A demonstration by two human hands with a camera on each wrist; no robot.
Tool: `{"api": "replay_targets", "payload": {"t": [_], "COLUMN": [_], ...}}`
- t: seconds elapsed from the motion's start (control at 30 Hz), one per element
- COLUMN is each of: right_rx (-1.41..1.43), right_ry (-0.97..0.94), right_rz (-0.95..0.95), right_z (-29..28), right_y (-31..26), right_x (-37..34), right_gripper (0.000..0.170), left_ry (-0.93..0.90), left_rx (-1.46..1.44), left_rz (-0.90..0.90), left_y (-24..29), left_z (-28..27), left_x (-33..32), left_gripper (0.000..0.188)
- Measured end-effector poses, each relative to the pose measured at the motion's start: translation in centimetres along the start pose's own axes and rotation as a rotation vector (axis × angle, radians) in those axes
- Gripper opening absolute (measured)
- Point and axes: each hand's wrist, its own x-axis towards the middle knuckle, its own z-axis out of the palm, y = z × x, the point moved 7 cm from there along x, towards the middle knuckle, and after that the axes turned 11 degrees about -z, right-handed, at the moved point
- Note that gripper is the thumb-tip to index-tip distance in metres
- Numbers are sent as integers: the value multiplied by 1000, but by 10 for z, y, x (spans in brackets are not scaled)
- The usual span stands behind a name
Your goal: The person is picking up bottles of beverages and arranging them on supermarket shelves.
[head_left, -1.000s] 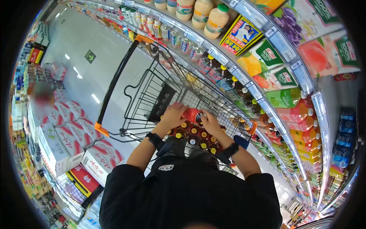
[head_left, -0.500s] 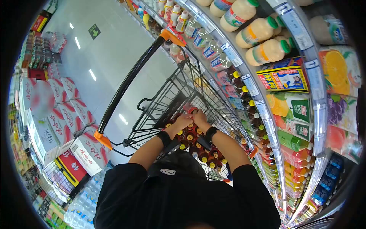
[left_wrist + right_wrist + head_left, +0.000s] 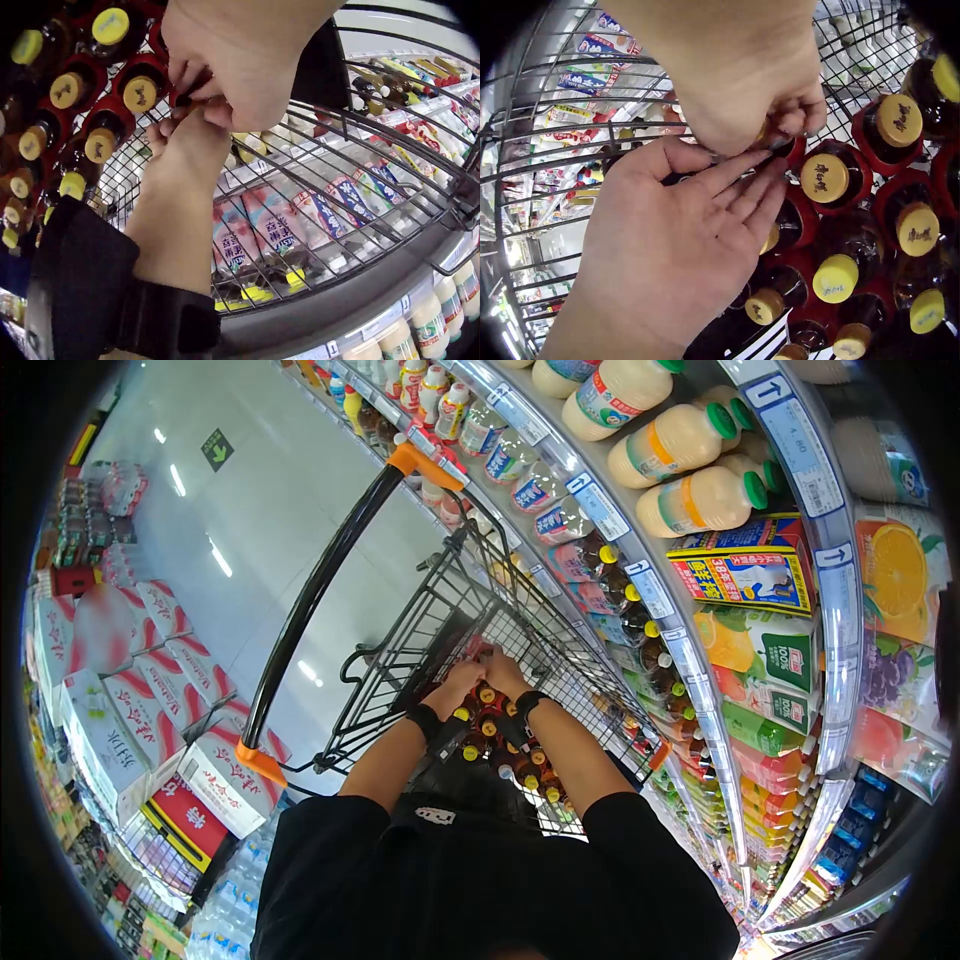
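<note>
In the head view both hands meet low inside the shopping cart (image 3: 420,595), at the edge of a group of dark drink bottles (image 3: 500,735) with yellow caps. My right hand (image 3: 742,82) reaches in from above, its fingers curled round the top of a red-labelled drink bottle (image 3: 793,150) that they mostly hide. Against it lies my left hand (image 3: 682,225), palm turned to the right wrist camera, fingers nearly straight and fingertips at the same bottle. From the left wrist camera, the left hand (image 3: 240,67) overlaps the right hand's fingers.
The cart's handle (image 3: 325,585) crosses on the left. Shelves (image 3: 615,510) of milky bottles, juice cartons and soft drinks line the right side. White and red boxes (image 3: 145,705) are stacked at left, beyond the aisle floor (image 3: 290,470).
The red-labelled bottle, earlier held sideways between both hands, has gone down among the other bottles. Both hands have moved together and forward, and the head view has shifted.
</note>
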Motion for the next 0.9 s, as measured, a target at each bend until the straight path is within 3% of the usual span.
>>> {"api": "replay_targets", "payload": {"t": [0.03, 0.1, 0.2, 0.3, 0.4, 0.53, 0.63, 0.77, 0.8, 0.83, 0.87, 0.9], "right_rx": [-13, -16, 17, -53, -111, -216, -409, -543, -585, -636, -589, -642], "right_ry": [-30, -61, -31, -103, -100, -116, 50, 414, 384, 501, 439, 530], "right_rz": [-83, -173, -213, -191, -237, -181, -210, -365, -323, -370, -345, -356], "right_z": [8, 21, 10, 3, -6, -29, -33, -26, -25, -21, -24, -20], "right_y": [4, 14, -6, -14, -15, -16, 8, 37, 41, 38, 33, 37], "right_x": [4, 11, -7, -19, -33, -78, -111, -176, -197, -222, -246, -268], "right_gripper": [55, 62, 68, 69, 68, 65, 57, 47, 46, 45, 44, 44], "left_ry": [27, 85, 117, 3, 21, 178, 215, 310, 316, 379, 438, 389], "left_rx": [-233, -481, -537, -380, -253, -37, 236, 521, 531, 570, 596, 573], "left_rz": [-146, -444, -383, -281, -233, -104, -70, 302, 392, 499, 613, 617], "left_y": [-8, 44, 70, 40, 36, 39, 23, 57, 76, 81, 85, 89], "left_z": [-1, 6, 8, 2, 3, 3, 8, 34, 47, 50, 56, 68], "left_x": [0, -46, -67, -44, -43, -51, -53, -97, -119, -134, -141, -149], "left_gripper": [8, 6, 8, 5, 8, 15, 21, 17, 16, 16, 17, 19]}}
